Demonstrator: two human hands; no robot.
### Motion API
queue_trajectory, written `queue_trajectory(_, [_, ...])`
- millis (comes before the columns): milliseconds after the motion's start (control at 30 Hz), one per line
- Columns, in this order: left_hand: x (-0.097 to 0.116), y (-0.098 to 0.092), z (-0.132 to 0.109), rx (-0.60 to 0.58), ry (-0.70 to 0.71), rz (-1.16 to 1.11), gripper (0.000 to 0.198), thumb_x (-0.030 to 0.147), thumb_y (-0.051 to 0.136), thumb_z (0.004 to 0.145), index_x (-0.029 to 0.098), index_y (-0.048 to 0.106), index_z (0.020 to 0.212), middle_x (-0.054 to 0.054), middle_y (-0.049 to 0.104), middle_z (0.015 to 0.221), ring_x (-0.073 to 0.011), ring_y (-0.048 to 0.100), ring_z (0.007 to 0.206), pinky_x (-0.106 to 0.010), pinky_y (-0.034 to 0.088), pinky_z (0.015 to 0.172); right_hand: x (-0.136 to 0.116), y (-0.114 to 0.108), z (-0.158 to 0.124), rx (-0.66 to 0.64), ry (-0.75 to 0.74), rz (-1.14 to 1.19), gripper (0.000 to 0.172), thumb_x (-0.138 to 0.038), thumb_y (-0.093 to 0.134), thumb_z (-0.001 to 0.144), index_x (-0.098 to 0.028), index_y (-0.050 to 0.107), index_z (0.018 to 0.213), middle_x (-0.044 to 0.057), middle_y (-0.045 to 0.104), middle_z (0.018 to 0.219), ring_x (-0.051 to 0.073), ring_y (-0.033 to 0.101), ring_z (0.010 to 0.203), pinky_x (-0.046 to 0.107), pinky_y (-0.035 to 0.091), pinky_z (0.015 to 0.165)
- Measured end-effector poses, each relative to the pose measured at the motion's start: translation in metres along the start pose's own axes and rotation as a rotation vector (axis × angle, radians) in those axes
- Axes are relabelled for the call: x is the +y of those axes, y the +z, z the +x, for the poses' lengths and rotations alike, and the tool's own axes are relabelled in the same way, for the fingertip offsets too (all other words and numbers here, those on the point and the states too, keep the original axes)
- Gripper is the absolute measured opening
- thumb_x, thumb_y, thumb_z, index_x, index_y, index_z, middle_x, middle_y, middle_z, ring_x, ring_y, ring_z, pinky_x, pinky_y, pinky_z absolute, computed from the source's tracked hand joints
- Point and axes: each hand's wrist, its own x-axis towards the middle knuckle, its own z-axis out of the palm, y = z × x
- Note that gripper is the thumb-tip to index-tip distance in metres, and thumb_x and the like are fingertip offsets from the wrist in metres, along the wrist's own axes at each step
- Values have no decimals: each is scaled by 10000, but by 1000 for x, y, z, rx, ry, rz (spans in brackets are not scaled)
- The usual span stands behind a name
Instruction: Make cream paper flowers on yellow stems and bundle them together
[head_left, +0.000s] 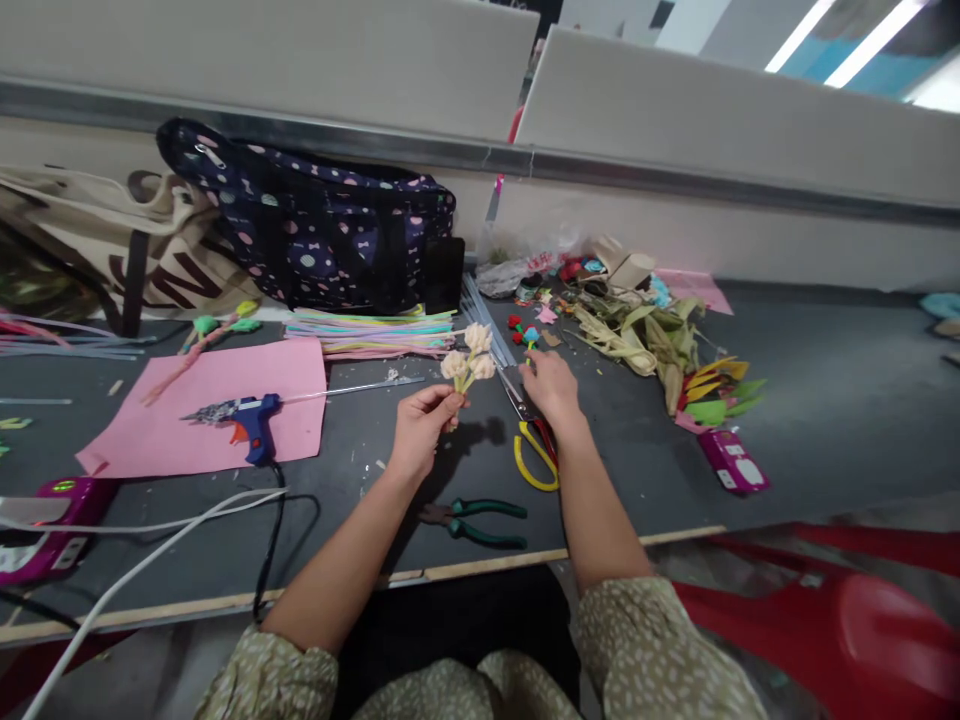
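My left hand (429, 425) is closed around the pale green stems of a small bunch of cream, fuzzy flowers (480, 368), raised above the table. My right hand (553, 385) reaches to the tabletop, its fingers closed at the yellow-green stem of a small blue-and-red flower (531, 336). Its fingertips are partly hidden. A small red flower (514, 322) lies just left of that one. Scissors (537, 455) with yellow and red handles lie beneath my right wrist. Nearer to me rest pliers (484, 522) with green handles.
On the left, a blue glue gun (259, 425) lies on a pink sheet (217, 375), its cord running off the table's front edge. Pipe cleaners (367, 335) and a dark patterned bag (322, 230) are behind. Dried husks (637, 330) and a purple box (733, 460) sit right.
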Motion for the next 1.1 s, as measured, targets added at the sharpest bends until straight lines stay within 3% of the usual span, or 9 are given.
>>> queue_trajectory(133, [-2, 0, 2, -3, 7, -19, 222, 340, 775, 646, 150, 693, 724, -25, 688, 684, -37, 453, 456, -171, 342, 438, 3, 4, 22, -149, 65, -121, 385, -263, 453, 888, -179, 583, 1241, 188, 581, 1181, 308, 575, 1092, 391, 460, 867])
queue_trajectory(333, [-7, -2, 4, 2, 1, -44, 243, 339, 778, 641, 152, 690, 767, -31, 703, 713, -39, 464, 463, -168, 356, 444, 5, 15, 27, -221, 31, -168, 338, -221, 435, 883, -106, 622, 1139, 215, 574, 1169, 295, 594, 1068, 370, 461, 874])
queue_trajectory(633, [-6, -3, 6, 26, 10, -31, 236, 340, 775, 649, 154, 694, 771, -31, 707, 715, -42, 472, 464, -169, 354, 442, 3, 19, 28, -215, 5, -140, 308, -137, 404, 878, -83, 637, 1071, 219, 571, 1159, 271, 590, 1075, 341, 434, 925])
queue_trajectory(833, [-6, -3, 6, 34, 5, 7, 223, 330, 772, 651, 156, 706, 775, -30, 704, 709, -42, 471, 467, -170, 356, 443, -15, 22, 18, -136, -127, -29, 320, -123, 391, 869, -114, 599, 1111, 170, 543, 1220, 235, 539, 1123, 301, 424, 954])
queue_trajectory(1100, [-5, -3, 6, 52, 8, -2, 227, 314, 781, 651, 151, 702, 788, -35, 704, 721, -38, 471, 475, -164, 356, 450, -24, 28, 7, -167, -157, -77, 330, -208, 446, 884, -144, 613, 1160, 173, 571, 1189, 290, 519, 1110, 375, 424, 947])
